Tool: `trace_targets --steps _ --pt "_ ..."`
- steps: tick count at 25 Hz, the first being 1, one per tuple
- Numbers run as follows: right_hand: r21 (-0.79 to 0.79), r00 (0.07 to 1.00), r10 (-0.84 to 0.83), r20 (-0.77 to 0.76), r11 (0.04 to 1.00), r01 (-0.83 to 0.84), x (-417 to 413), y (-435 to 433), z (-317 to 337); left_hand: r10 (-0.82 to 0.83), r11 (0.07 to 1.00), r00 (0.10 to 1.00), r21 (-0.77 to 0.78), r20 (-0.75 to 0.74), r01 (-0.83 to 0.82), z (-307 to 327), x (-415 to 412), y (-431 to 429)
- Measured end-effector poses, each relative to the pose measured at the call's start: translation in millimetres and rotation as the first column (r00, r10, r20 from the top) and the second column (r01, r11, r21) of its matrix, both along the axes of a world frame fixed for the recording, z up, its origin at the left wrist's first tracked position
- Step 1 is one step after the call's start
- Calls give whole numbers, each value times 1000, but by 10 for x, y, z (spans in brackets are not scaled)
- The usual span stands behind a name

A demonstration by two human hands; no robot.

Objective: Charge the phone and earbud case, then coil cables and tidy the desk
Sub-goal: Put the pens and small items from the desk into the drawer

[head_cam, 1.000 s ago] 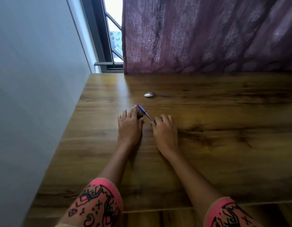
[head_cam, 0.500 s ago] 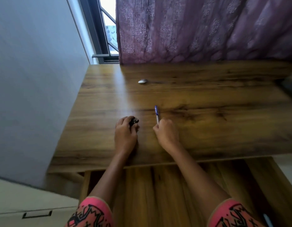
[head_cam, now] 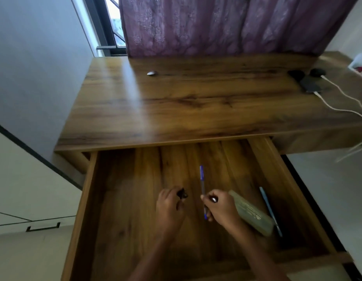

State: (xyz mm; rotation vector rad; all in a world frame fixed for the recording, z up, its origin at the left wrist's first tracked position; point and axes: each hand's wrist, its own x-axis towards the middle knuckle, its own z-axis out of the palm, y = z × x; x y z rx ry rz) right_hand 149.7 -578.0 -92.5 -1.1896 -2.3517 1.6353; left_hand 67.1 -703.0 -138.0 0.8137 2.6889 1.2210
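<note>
The open drawer (head_cam: 84, 199) fills the lower half of the frame, pulled out from under the desk (head_cam: 176, 110). At its right side lies a long greenish-tan pouch (head_cam: 251, 212), and just beside that, against the right wall, a slim light-blue pen (head_cam: 270, 211). Both hands are over the middle of the drawer. The left hand (head_cam: 170, 205) has its fingers curled and pinches a small dark thing (head_cam: 182, 194) at its fingertips; what the thing is cannot be told. The right hand (head_cam: 220, 207) is closed around the lower part of a blue pen (head_cam: 202, 183), whose far end points toward the top of the frame. Whether the pen touches the drawer floor cannot be told. At the upper right of the frame the phone (head_cam: 310, 86) lies on the desk with a white cable (head_cam: 326, 102) plugged into it, next to two dark rounded things (head_cam: 296, 74) that are too blurred to name. A small silver object (head_cam: 151, 73) sits alone near the desk's far edge, below the purple curtain (head_cam: 216, 25).
</note>
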Motion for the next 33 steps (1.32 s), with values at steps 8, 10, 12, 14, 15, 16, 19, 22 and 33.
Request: trace_targets --steps 8,10,12,14,15,16,19,22,33 --pt "170 944 161 290 962 -216 283 -70 -416 -37 963 989 -261 142 73 -288 295 -146" --pt "194 928 149 341 955 -224 285 -100 -434 -59 954 988 -284 145 99 -311 270 -163" --pt "212 929 115 352 957 -199 307 -116 -414 -75 947 982 -297 174 125 -321 283 -182" --pt "227 962 82 262 963 -144 293 -145 -329 -47 958 972 -264 230 109 -271 296 -209" --pt "205 980 65 190 973 -104 262 -172 -275 -35 968 971 -232 238 92 -231 298 -243" --pt "171 990 54 127 982 -75 224 -213 -219 -29 976 976 -203 216 74 -175 305 -296" --pt "138 991 120 65 982 -128 25 -437 -139 -8 985 999 -174 41 15 65 336 -598" --pt "143 966 252 55 956 -257 -209 -722 -202 60 978 986 -187 -157 -89 317 340 -986" --pt "197 932 355 75 911 -363 -553 -1194 -453 179 941 960 -246 -218 -231 416 364 -1497"
